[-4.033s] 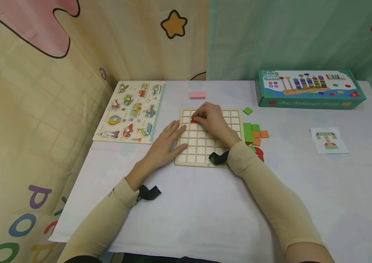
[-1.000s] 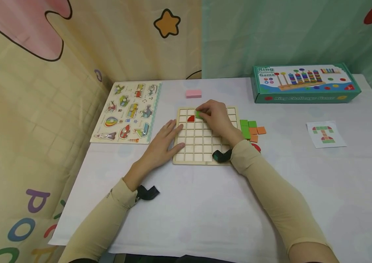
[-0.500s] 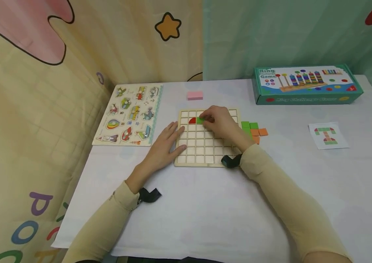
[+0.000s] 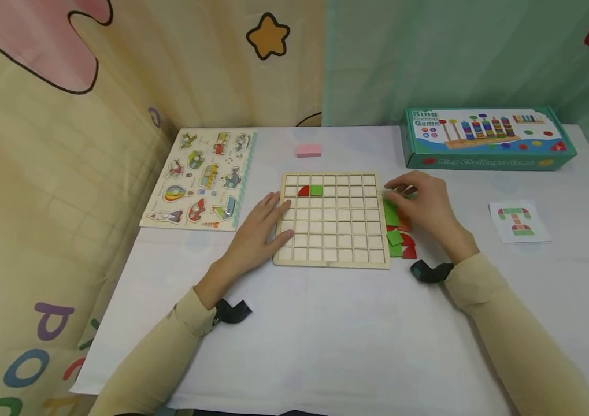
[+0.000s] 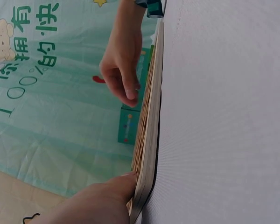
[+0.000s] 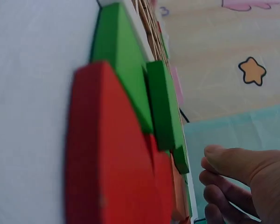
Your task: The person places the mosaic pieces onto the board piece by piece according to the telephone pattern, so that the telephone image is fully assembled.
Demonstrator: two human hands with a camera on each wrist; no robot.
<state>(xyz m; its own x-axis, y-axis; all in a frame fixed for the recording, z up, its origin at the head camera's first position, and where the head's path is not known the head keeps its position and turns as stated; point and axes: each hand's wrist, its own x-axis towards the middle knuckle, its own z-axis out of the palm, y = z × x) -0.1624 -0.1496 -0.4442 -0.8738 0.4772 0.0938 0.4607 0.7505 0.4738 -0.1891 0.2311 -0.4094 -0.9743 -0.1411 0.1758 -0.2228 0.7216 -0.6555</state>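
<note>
My left hand (image 4: 257,232) lies with its fingers extended along the left edge of the wooden grid board (image 4: 331,267); its thumb (image 5: 123,183) touches the rim in the left wrist view. In the board's second row sit a red quarter-circle piece (image 4: 304,191) and, right beside it, a green square tile (image 4: 317,190). My right hand (image 4: 426,205) is over the pile right of the board, fingers loosely bent with nothing visible between them. Under and near it are green tiles (image 4: 391,214), an orange tile (image 4: 404,222) partly hidden by the hand, and red curved pieces (image 6: 126,158).
A picture puzzle board (image 4: 199,179) lies at the left back. Behind the grid board is a pink block (image 4: 308,151). A green game box (image 4: 491,159) stands at the back right, with a white pattern card (image 4: 520,221) in front of it.
My right hand has set the green tile beside the red piece, let it go, and moved right to the pile. The left hand stays on the board's edge.
</note>
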